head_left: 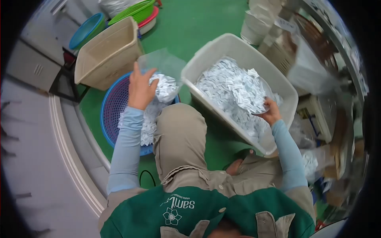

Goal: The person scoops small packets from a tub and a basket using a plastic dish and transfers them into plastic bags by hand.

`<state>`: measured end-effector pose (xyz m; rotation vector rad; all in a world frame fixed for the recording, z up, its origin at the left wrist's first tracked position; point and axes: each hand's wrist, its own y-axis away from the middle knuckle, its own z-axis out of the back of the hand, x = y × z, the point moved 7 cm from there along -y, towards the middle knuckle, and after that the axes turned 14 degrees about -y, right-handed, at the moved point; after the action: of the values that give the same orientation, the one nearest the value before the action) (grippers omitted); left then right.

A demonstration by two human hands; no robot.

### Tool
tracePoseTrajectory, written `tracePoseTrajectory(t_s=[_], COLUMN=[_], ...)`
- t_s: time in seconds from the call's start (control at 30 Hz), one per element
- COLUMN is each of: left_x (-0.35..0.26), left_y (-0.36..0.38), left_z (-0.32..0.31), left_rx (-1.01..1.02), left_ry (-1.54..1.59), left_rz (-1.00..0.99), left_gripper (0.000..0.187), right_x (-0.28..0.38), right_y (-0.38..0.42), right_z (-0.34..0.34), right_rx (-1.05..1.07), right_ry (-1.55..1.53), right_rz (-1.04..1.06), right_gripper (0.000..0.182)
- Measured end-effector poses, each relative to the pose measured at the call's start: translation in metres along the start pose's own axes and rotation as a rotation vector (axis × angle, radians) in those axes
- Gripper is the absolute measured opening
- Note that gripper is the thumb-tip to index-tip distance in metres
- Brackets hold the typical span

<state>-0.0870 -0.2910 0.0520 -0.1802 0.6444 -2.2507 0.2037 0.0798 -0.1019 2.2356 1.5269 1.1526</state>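
My left hand point(141, 88) is at the edge of a clear plastic bag point(166, 59), fingers partly spread and seemingly hooked on the film. Small white paper-like packets point(164, 88) fill the bag's lower part. Beneath it, a blue round basket point(106, 109) holds more of these packets. On the other side, my right hand point(271, 112) grips the rim of a bowl point(265, 86), mostly hidden under a heap of packets point(247, 90). This bowl is above the large white tub point(227, 123), which contains a deep layer of loose packets point(218, 79).
An empty-looking beige bin point(107, 55) stands behind the basket. Beyond it are green point(133, 12) and blue-green baskets point(87, 31). White buckets point(254, 27) and plastic-wrapped items point(313, 71) crowd the right side. My knee point(180, 135) lies between basket and tub.
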Motion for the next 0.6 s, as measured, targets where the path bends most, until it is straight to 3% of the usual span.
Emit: tracePoseTrajectory(t_s=[0.07, 0.17, 0.33, 0.43, 0.6], left_x=[-0.004, 0.011, 0.009, 0.004, -0.008], left_y=[0.007, 0.018, 0.035, 0.039, 0.052], left_z=[-0.010, -0.011, -0.008, -0.015, -0.025], left_rx=[0.077, 0.014, 0.040, 0.044, 0.106], left_ry=[0.091, 0.185, 0.302, 0.367, 0.486], left_rz=[0.065, 0.153, 0.148, 0.151, 0.199], left_gripper=[0.036, 0.035, 0.054, 0.067, 0.080], right_x=[0.010, 0.019, 0.012, -0.022, -0.073], right_y=[0.013, 0.014, -0.001, -0.010, -0.033], right_z=[-0.016, -0.059, -0.142, -0.198, -0.235], right_rx=[0.041, 0.062, 0.220, 0.358, 0.260], right_ry=[0.136, 0.238, 0.203, 0.302, 0.628], right_rz=[0.003, -0.013, -0.023, -0.184, -0.263], right_gripper=[0.053, 0.047, 0.039, 0.037, 0.036])
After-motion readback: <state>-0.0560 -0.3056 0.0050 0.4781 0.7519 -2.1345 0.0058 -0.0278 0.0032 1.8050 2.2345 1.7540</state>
